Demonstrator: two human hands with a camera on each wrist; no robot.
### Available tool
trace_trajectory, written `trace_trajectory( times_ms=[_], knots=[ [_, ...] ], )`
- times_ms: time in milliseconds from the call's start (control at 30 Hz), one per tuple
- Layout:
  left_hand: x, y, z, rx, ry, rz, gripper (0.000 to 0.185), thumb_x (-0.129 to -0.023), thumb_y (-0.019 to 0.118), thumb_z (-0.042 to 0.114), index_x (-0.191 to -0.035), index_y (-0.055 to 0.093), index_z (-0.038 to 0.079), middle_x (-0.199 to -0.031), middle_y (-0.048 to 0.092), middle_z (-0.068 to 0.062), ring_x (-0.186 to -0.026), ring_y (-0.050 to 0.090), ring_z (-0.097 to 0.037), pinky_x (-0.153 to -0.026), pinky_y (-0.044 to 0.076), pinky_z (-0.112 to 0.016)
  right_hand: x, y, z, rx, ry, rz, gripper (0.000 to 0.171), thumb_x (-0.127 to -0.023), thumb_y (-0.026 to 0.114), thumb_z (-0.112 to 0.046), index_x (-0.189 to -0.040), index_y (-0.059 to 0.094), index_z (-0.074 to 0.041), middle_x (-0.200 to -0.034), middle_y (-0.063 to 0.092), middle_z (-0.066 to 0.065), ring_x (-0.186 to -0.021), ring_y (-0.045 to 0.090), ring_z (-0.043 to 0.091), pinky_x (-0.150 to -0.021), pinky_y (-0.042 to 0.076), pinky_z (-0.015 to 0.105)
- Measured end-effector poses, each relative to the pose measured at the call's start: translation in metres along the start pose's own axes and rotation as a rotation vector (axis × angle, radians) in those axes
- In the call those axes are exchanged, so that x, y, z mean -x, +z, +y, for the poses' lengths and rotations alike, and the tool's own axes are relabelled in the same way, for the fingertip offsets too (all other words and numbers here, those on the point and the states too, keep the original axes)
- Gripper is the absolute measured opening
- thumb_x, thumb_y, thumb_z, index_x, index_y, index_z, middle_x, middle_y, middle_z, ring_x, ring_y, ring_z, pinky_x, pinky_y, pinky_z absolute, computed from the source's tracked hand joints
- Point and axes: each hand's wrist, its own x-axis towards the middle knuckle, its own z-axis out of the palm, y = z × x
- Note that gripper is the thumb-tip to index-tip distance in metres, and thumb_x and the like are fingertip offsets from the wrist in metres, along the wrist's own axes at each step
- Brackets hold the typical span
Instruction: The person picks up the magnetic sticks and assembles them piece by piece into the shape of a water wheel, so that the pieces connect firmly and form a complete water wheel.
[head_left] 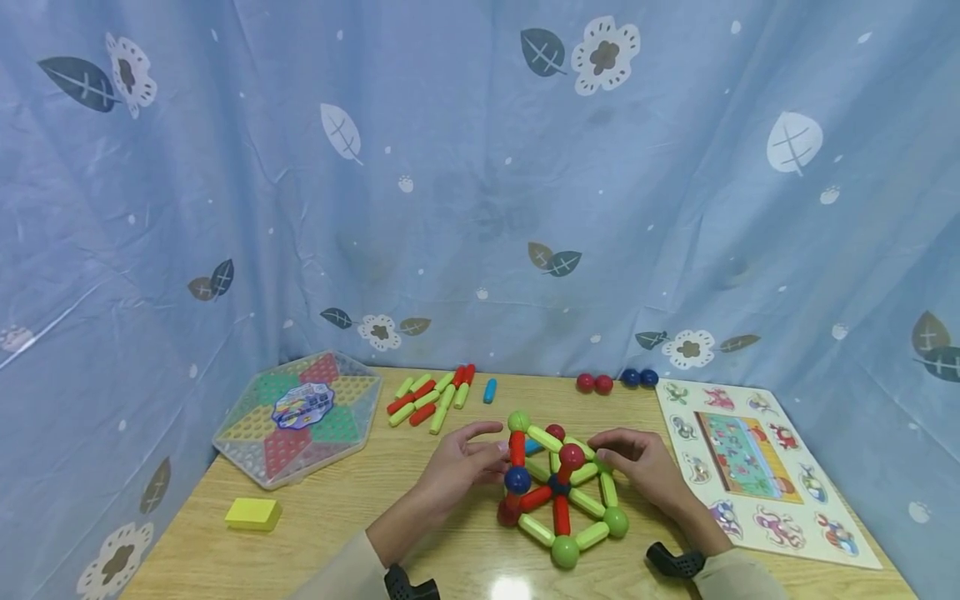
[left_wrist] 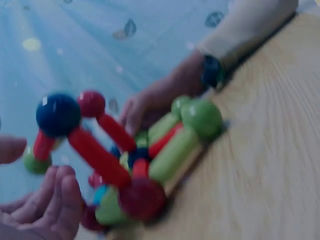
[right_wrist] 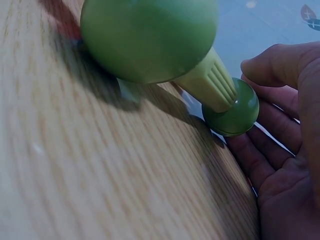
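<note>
On the table stands a magnetic rod-and-ball model (head_left: 588,502), a ring of light-green rods and balls with red rods inside. A dark blue ball (left_wrist: 58,114) joins two red rods on its raised left side. Left of this raised part is my left hand (head_left: 467,460), thumb and fingers apart, nothing between them. At the model's far right, my right hand (head_left: 641,465) is around a green ball (right_wrist: 233,107). Its fingers lie behind that ball, the thumb (right_wrist: 272,65) just above it. A larger-looking green ball (right_wrist: 149,37) is nearer that wrist camera.
Loose green and red rods (head_left: 427,400) lie at the back, beside a blue rod (head_left: 490,391). Red balls (head_left: 594,383) and blue balls (head_left: 640,378) sit back right. A hexagonal game board (head_left: 300,417) and yellow block (head_left: 253,514) are left, a picture puzzle board (head_left: 765,467) right.
</note>
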Motion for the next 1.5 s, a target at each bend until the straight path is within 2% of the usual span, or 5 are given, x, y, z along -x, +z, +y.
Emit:
trace_trajectory(
  times_ms=[167,367,667,1067,1500],
  knots=[
    [0.009,-0.021,-0.016,0.003,0.045,-0.067,0.056,-0.104,0.073,0.012,-0.154,0.054,-0.006,-0.128,0.077,-0.025,-0.107,0.079,-0.023,-0.096,0.064,-0.035,-0.001,0.001,-0.001,0.008,0.008,0.001,0.017,-0.104,0.072,-0.004,-0.119,0.08,-0.004,-0.119,0.079,0.021,-0.103,0.076,0.007,-0.085,0.061,0.022],
    [0.018,-0.026,-0.034,-0.326,0.191,-0.216,0.039,-0.098,0.078,0.007,-0.136,0.071,0.001,-0.124,0.076,-0.019,-0.109,0.074,-0.023,-0.09,0.061,-0.023,0.0,0.0,-0.002,0.026,0.006,0.009,0.017,-0.104,0.071,-0.003,-0.118,0.08,-0.004,-0.117,0.08,0.02,-0.102,0.076,0.006,-0.084,0.061,0.021],
    [0.014,-0.008,-0.042,-0.719,0.394,-0.119,0.02,-0.09,0.09,0.015,-0.108,0.082,0.015,-0.094,0.072,0.006,-0.081,0.064,-0.001,-0.07,0.056,-0.018,0.001,-0.001,-0.001,0.048,0.019,0.001,0.015,-0.104,0.071,-0.003,-0.115,0.081,-0.005,-0.113,0.081,0.018,-0.095,0.075,0.006,-0.08,0.061,0.023],
    [-0.003,-0.018,-0.04,-0.657,0.383,-0.051,0.024,-0.095,0.083,0.005,-0.119,0.082,0.009,-0.101,0.079,-0.002,-0.082,0.07,-0.002,-0.072,0.06,-0.021,0.002,-0.008,0.001,0.054,0.004,-0.023,0.012,-0.106,0.068,-0.002,-0.103,0.079,-0.005,-0.078,0.072,0.01,-0.061,0.065,0.017,-0.056,0.057,0.033],
    [-0.009,-0.1,-0.017,-0.243,0.286,-0.391,0.051,-0.103,0.075,0.006,-0.146,0.058,-0.017,-0.14,0.065,-0.039,-0.125,0.075,-0.029,-0.099,0.063,-0.033,0.002,-0.006,-0.002,0.035,0.034,0.006,0.012,-0.105,0.067,0.0,-0.102,0.079,-0.002,-0.086,0.077,0.013,-0.068,0.071,0.016,-0.063,0.061,0.032]
  ],
)
